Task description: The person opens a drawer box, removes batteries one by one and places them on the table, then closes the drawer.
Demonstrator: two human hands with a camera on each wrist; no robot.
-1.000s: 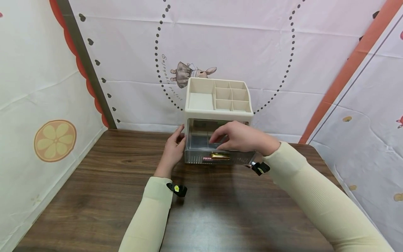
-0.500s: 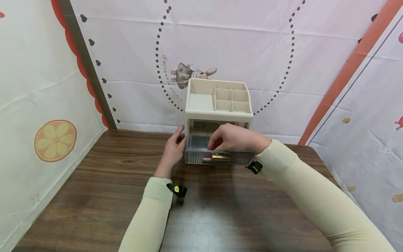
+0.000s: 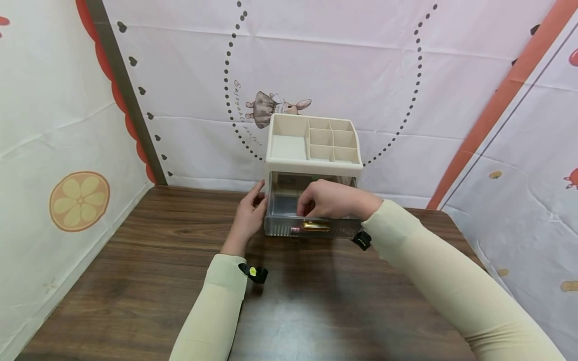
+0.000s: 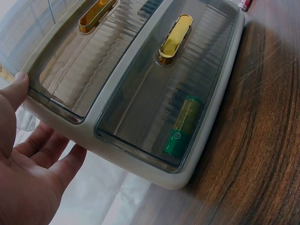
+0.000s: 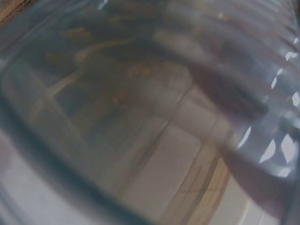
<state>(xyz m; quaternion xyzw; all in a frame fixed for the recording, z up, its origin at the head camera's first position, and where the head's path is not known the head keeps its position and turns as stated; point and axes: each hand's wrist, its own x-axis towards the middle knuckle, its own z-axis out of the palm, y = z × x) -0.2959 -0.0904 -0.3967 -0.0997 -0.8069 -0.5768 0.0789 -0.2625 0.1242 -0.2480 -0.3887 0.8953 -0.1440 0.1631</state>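
Observation:
A cream drawer organizer stands at the back of the table with its clear upper drawer pulled out. My right hand reaches down into this drawer, fingers bent and fingertips close together. Its fingertips are partly hidden by the drawer front, so what lies between them cannot be made out. Close by, a small pink item shows through the drawer front. The right wrist view is blurred. My left hand rests against the organizer's side, thumb at the front edge and fingers extended along the side.
Below the pulled-out drawer are two shut drawers with gold handles. A green and gold battery lies inside the lowest one. A red-and-white item is on the table past the far corner. The organizer's top has several compartments.
My right hand has moved lower and slightly left in the drawer, and its spread fingertips have come together. Less of the pink item shows now. The left hand has stayed in place.

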